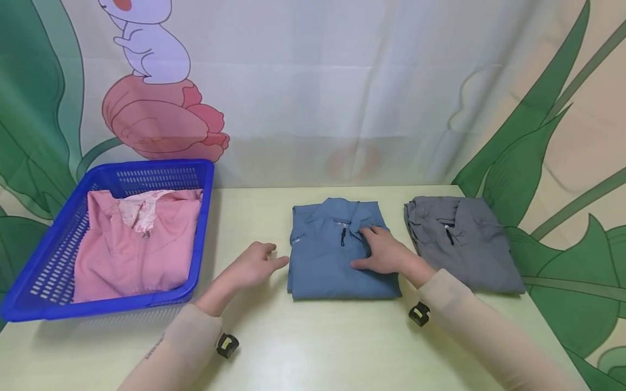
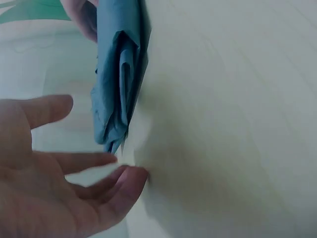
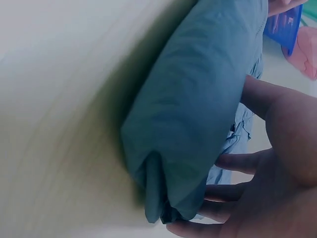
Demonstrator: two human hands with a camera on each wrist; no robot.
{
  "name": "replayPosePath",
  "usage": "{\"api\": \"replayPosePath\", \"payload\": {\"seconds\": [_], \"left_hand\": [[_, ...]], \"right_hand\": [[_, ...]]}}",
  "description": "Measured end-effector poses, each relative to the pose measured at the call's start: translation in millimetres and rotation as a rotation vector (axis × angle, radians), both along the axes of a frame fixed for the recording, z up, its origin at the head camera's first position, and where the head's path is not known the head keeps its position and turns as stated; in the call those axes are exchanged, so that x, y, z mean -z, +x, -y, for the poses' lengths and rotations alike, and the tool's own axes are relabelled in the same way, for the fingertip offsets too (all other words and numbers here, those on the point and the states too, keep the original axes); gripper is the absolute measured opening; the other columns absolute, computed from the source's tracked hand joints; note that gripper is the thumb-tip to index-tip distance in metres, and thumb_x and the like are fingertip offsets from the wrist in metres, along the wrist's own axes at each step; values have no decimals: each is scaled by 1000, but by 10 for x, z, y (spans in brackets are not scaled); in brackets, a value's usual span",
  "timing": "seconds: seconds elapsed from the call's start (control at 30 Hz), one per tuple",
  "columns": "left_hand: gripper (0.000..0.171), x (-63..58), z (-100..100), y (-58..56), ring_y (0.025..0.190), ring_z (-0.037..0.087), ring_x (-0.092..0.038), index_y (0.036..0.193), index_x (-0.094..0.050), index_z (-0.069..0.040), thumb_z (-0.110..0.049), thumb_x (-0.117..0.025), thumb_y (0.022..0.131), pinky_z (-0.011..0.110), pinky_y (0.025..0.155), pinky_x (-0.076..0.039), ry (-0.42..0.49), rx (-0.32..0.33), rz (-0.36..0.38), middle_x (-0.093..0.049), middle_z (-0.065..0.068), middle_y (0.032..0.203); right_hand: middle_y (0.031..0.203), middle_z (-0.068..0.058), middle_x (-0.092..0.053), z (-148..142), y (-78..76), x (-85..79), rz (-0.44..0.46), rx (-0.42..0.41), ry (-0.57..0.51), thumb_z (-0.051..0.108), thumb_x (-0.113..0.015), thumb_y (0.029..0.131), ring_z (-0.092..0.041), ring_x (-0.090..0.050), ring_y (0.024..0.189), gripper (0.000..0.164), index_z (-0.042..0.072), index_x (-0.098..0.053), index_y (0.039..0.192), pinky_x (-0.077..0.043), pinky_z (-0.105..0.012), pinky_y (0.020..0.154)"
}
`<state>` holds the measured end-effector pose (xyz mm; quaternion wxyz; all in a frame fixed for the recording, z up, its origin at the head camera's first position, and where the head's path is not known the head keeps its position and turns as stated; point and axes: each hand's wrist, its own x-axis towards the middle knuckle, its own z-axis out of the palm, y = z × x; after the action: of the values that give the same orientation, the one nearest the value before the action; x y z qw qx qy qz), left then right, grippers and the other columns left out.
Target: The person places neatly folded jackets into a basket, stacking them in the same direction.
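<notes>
A folded blue jacket with a short dark zip pull lies flat on the table. My right hand rests on its right side, fingers spread over the cloth; the right wrist view shows those fingers along the jacket's folded edge. Just left of the jacket, my left hand hovers with thumb and fingers apart, holding nothing. In the left wrist view a small gap separates the left hand from the layered folds of the jacket.
A blue plastic basket stands at the left with a folded pink jacket inside. To the right lies a folded grey jacket. Behind the table hangs a printed curtain.
</notes>
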<state>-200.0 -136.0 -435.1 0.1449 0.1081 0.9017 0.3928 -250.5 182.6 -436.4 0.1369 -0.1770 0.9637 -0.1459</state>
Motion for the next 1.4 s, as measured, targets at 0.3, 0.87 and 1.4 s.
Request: {"api": "replayPosePath", "payload": {"seconds": [0.3,0.87,1.4], "left_hand": [[63,30,93,18,125,46,-55,137,-44,26,-27,-56,104,55,108,-42,-5,-51,-8,-55,39,132],[59,-36,60,-138,110,42,-62,134,-49,19,-30,-57,103,46,88,-57,157,-251,178,-57,32,127],[61,109,91,-285,125,41,-57,153,-29,14,-20,-52,108,42,90,-58,504,-361,422,-44,33,146]], "right_hand": [[159,-32,-28,230,14,95,-53,-71,-160,39,-76,93,-47,-28,147,85,-3,-36,155,-30,-57,116],[152,-33,-33,-11,-127,-71,226,432,-698,17,-58,105,-46,-53,124,70,-2,-18,158,-56,-50,89],[144,-30,-48,25,-198,74,446,465,-795,8,-57,103,-27,-63,111,62,-13,-27,154,-57,-34,88]]}}
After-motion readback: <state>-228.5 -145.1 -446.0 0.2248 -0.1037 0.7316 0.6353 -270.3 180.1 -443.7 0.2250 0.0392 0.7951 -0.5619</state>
